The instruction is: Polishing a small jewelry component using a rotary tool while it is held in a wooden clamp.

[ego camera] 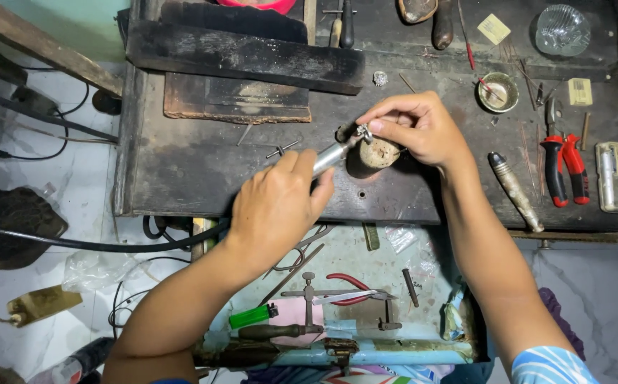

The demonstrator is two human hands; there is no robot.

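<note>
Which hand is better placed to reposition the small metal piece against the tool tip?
Probably the right hand: its fingers already pinch the small metal piece over the round peg. The left hand is wrapped around the rotary handpiece.

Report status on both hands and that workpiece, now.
Left hand wrapped around the silver rotary handpiece, tip at the small metal piece. Right hand pinches that piece on the round wooden peg. Nothing between them; red pliers lie aside.
</note>
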